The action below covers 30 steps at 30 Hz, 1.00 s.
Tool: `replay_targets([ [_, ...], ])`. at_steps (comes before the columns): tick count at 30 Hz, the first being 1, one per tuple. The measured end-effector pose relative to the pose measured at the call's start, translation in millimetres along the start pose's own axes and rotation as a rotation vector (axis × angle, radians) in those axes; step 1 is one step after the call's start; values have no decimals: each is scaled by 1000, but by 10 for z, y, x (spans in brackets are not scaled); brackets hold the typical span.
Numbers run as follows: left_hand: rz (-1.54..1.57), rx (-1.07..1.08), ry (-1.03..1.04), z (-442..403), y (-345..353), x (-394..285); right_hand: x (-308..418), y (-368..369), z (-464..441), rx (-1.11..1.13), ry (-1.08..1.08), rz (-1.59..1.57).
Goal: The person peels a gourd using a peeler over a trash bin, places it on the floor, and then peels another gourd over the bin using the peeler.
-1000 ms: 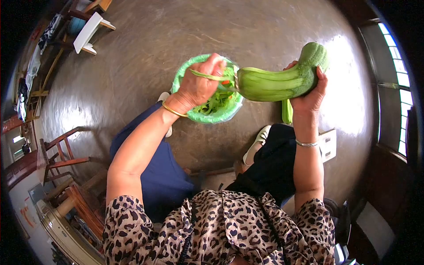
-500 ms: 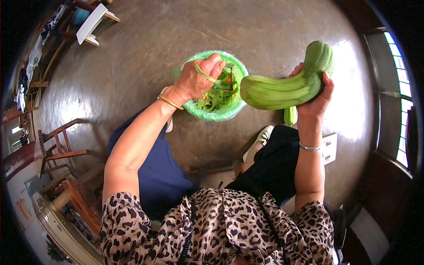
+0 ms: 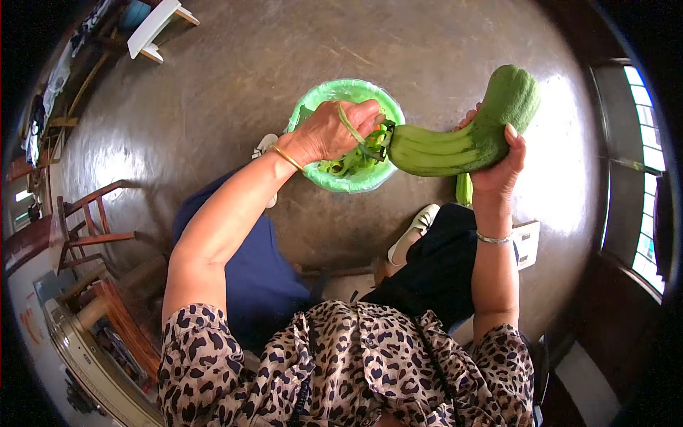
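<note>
My left hand (image 3: 340, 129) is closed round a peeler (image 3: 385, 141), whose dark head is at the near end of a large curved green gourd (image 3: 441, 151). Most of the peeler's handle is hidden by my fingers. A thin green strip of peel (image 3: 350, 125) lies across the back of that hand. My right hand (image 3: 501, 160) grips the gourd's thicker end from below, fingers wrapped round it. Pale peeled streaks run along the gourd's narrower part; its thick end is darker green. Beneath my left hand stands a green-lined bin (image 3: 346, 186) with green peelings (image 3: 348, 162) inside.
Another green gourd (image 3: 464, 189) shows in part on the floor below my right hand. A white-topped stool (image 3: 153, 30) stands at the upper left, and a wooden chair (image 3: 92, 220) at the left. My shoe (image 3: 425, 219) rests near the bin.
My left hand has moved a little right and down, bringing the peeler from over the bin to the gourd's near end. The gourd stays in my right hand, slightly shifted.
</note>
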<state>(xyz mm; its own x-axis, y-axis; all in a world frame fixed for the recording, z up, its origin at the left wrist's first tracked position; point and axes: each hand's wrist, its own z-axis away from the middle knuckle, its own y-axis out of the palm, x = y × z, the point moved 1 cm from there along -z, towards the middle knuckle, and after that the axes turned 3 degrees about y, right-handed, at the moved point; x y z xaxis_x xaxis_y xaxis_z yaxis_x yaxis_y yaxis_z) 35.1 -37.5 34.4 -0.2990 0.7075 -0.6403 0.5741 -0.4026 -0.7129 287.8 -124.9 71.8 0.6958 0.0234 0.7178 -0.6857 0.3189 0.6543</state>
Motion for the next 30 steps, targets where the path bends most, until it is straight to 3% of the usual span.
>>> replay_targets([
  [4, -112, 79, -73, 68, 24, 142, 53, -42, 68, 21, -61, 84],
  [6, -183, 39, -110, 180, -8, 309, 171, -129, 102, 266, 27, -191],
  [7, -149, 21, -188, 183, -39, 286, 219, -132, 125, 239, 12, -185],
  [11, -51, -121, -104, 14, -62, 86, 210, -56, 94, 64, -81, -17],
  [15, 189, -17, -78, -173, -151, -268, 130, -56, 72, 106, -25, -79],
  [19, 182, 80, 39, -191, -126, -424, 116, 31, 82, 126, -26, -63],
  [24, -66, 74, -48, 15, -83, 107, 209, -72, 15, 166, -58, -106],
  [26, 33, -33, -157, 38, -89, 104, 266, -102, 22, 174, -9, -281],
  [30, 97, -125, -100, -116, -187, -153, 197, -99, -20, 19, -88, -85],
])
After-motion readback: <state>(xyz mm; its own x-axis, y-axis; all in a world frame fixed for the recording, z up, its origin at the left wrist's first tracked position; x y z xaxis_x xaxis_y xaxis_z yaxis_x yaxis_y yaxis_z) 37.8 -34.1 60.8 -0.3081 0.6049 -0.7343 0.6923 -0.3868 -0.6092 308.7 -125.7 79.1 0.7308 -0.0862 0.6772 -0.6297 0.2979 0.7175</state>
